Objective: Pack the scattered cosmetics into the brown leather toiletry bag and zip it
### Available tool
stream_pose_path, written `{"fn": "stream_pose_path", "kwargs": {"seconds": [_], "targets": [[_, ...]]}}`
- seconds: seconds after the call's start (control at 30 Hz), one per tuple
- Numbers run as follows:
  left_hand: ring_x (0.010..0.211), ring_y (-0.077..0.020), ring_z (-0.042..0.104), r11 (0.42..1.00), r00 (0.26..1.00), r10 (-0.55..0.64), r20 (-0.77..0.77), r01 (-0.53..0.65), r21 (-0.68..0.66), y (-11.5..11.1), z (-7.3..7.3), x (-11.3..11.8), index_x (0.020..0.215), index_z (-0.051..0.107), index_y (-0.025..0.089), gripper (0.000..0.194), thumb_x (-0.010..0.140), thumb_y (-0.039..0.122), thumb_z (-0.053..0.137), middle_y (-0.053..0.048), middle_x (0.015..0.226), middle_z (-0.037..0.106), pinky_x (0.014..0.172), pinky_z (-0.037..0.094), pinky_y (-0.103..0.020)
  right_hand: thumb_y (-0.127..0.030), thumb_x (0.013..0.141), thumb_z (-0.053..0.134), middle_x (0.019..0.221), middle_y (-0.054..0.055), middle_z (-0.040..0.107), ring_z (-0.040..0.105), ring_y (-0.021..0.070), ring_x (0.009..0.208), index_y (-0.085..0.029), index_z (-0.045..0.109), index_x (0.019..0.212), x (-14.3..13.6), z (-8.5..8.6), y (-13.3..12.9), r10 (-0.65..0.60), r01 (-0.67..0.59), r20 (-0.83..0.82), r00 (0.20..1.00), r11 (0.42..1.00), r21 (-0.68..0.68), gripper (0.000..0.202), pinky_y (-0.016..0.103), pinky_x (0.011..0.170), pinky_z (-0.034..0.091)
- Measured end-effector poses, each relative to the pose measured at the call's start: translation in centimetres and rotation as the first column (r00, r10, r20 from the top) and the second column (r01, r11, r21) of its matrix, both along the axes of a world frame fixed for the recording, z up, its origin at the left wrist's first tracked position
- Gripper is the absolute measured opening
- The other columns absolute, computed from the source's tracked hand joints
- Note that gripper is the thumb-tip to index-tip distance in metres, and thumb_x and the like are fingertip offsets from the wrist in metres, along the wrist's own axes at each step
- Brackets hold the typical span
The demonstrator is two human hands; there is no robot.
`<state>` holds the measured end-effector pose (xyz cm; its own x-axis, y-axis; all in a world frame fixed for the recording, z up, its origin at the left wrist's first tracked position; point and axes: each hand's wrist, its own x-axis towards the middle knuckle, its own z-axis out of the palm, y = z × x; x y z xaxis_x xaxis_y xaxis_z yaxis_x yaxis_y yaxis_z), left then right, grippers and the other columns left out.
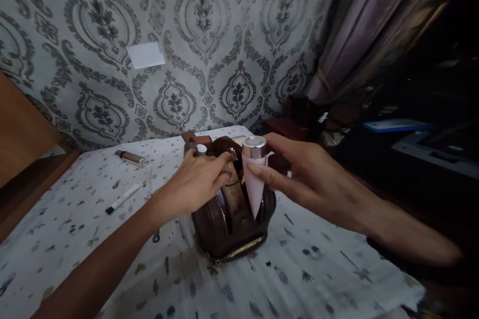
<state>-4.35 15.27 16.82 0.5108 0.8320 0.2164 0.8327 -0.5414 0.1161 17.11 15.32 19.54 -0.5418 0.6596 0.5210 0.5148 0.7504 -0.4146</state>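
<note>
A dark brown bag (232, 244) with gold zips sits unzipped on the cloth. My right hand (299, 169) grips a pale pink tube (255, 184) between thumb and fingers. The tube's silver cap points up, and its tapered end points down at the bag's front opening. My left hand (200, 174) is closed over the bag's left rim, its thumb and index finger beside a brownish-gold tube (234, 192) standing inside. Near the left fingers a white round cap (201, 149) shows in the bag. The rest of the bag's contents are mostly hidden by the hands.
On the printed white cloth (149, 269) to the left lie a silver and dark red cylinder (130, 157) and a slim white tube (124, 198) with a black cap. Behind rises a patterned wall (202, 60). A blue-edged object (396, 124) lies at the dark right side.
</note>
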Motion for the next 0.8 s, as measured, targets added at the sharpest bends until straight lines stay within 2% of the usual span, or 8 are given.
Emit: {"fn": "stream_pose_path", "kwargs": {"seconds": [0.1, 0.2, 0.33, 0.43, 0.5, 0.63, 0.7, 0.8], "targets": [[0.089, -0.0277, 0.068, 1.0, 1.0, -0.005, -0.012, 0.005, 0.001, 0.0, -0.1, -0.1, 0.115, 0.055, 0.021, 0.022, 0.098, 0.027, 0.042, -0.003, 0.088, 0.07, 0.095, 0.045, -0.048, -0.059, 0.095, 0.047, 0.063, -0.005, 0.053, 0.044, 0.0101, 0.053, -0.02, 0.056, 0.079, -0.5, -0.2, 0.4, 0.028, -0.027, 0.074, 0.997, 1.0, -0.013, 0.043, 0.022, 0.05, 0.031], [0.09, -0.0272, 0.067, 1.0, 0.999, -0.026, 0.019, 0.026, -0.001, 0.0, -0.1, -0.3, 0.112, 0.056, 0.022, 0.02, 0.099, 0.029, 0.042, -0.003, 0.089, 0.069, 0.095, 0.044, -0.046, -0.058, 0.094, 0.05, 0.064, -0.005, 0.053, 0.044, 0.0103, 0.053, -0.02, 0.056, 0.079, -0.7, -0.4, 0.5, 0.0, 0.001, 0.094, 0.996, 1.0, -0.01, 0.041, 0.022, 0.049, 0.03], [0.1, -0.0278, 0.067, 0.999, 0.996, -0.052, 0.072, 0.053, -0.007, -0.1, -0.3, -0.6, 0.117, 0.053, 0.023, 0.022, 0.1, 0.029, 0.04, -0.003, 0.097, 0.071, 0.099, 0.042, -0.048, -0.054, 0.094, 0.051, 0.063, -0.004, 0.053, 0.046, 0.0107, 0.052, -0.021, 0.054, 0.078, -0.6, -0.3, 0.5, -0.11, 0.11, -0.006, 0.994, 0.994, 0.02, 0.037, 0.022, 0.049, 0.031], [0.103, -0.0282, 0.067, 0.999, 0.999, -0.029, 0.044, 0.03, -0.023, -0.2, -0.3, -0.4, 0.119, 0.052, 0.022, 0.022, 0.1, 0.027, 0.042, -0.004, 0.102, 0.071, 0.1, 0.041, -0.05, -0.053, 0.092, 0.054, 0.067, -0.002, 0.057, 0.05, 0.0124, 0.055, -0.02, 0.054, 0.084, -0.7, -0.1, 0.4, -0.218, 0.224, -0.088, 0.972, 0.973, 0.056, 0.034, 0.024, 0.051, 0.035], [0.105, -0.0287, 0.066, 0.999, 1.0, -0.008, 0.029, 0.01, -0.051, -0.4, 0.0, -0.2, 0.12, 0.051, 0.021, 0.023, 0.1, 0.026, 0.042, -0.005, 0.104, 0.071, 0.101, 0.04, -0.051, -0.05, 0.089, 0.058, 0.067, -0.002, 0.058, 0.051, 0.0129, 0.056, -0.02, 0.053, 0.083, -1.1, -0.1, 0.2, -0.264, 0.269, -0.082, 0.961, 0.961, 0.067, 0.032, 0.024, 0.052, 0.034], [0.108, -0.0298, 0.064, 0.995, 1.0, 0.014, 0.021, -0.012, -0.095, -0.8, 0.6, 0.0, 0.119, 0.049, 0.019, 0.022, 0.1, 0.025, 0.041, -0.008, 0.106, 0.071, 0.101, 0.038, -0.052, -0.042, 0.086, 0.062, 0.064, -0.002, 0.057, 0.049, 0.0132, 0.053, -0.021, 0.05, 0.078, -2.4, -0.7, -0.2, -0.293, 0.302, 0.183, 0.938, 0.953, -0.024, 0.026, 0.025, 0.05, 0.028], [0.107, -0.0286, 0.064, 0.995, 1.0, 0.012, 0.023, -0.009, -0.1, -0.9, 0.7, 0.0, 0.117, 0.049, 0.02, 0.02, 0.1, 0.022, 0.04, -0.006, 0.105, 0.071, 0.102, 0.038, -0.051, -0.037, 0.086, 0.062, 0.067, 0.0, 0.061, 0.052, 0.0146, 0.055, -0.02, 0.052, 0.082, -2.8, -1.2, -0.4, -0.277, 0.315, 0.327, 0.904, 0.947, -0.07, 0.02, 0.026, 0.051, 0.027], [0.106, -0.0269, 0.064, 0.994, 0.999, 0.008, 0.033, -0.004, -0.105, -0.9, 0.7, -0.1, 0.115, 0.049, 0.021, 0.021, 0.099, 0.018, 0.036, -0.005, 0.103, 0.07, 0.102, 0.037, -0.051, -0.032, 0.086, 0.062, 0.075, 0.003, 0.067, 0.059, 0.0186, 0.064, -0.019, 0.056, 0.089, -3.0, -2.0, -0.4, -0.246, 0.314, 0.454, 0.857, 0.946, -0.08, 0.015, 0.027, 0.055, 0.027]]}}
